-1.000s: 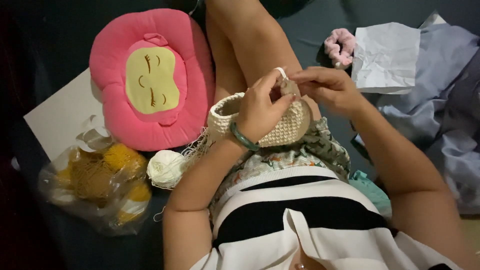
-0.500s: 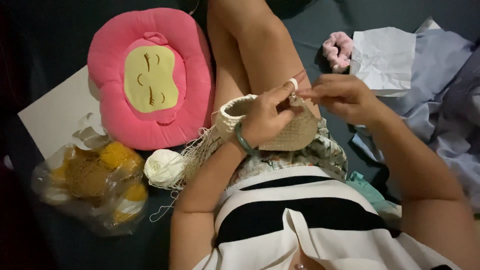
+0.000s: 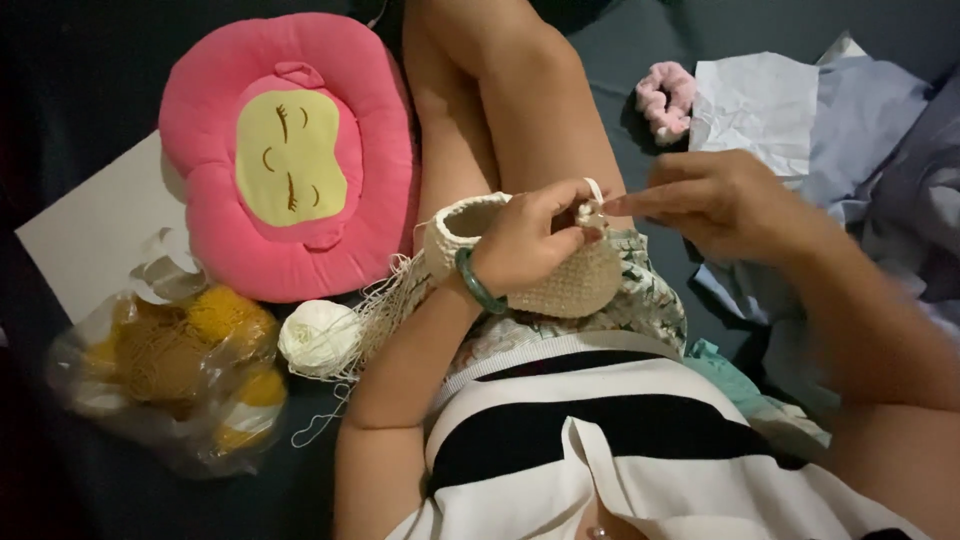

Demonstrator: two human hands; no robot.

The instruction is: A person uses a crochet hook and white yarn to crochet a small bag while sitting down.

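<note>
Head view: left hand (image 3: pixel 525 240) pinches crochet basket (image 3: pixel 560 280) rim; right hand (image 3: pixel 715 200), right of basket, pinches yarn loop (image 3: pixel 593 190). Risk: loop slips, stitches unravel; yarn ball (image 3: pixel 318 338) left of basket may snag.

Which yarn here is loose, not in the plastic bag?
The cream-white yarn ball beside the pink cushion; the yellow yarn balls sit inside the clear bag.

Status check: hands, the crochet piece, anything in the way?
Left hand grips cream crochet basket at its rim. Right hand pinches at the same rim; what it pinches cannot be made out. Yarn ball beside the lap, strand loose. Nothing between the hands.
</note>
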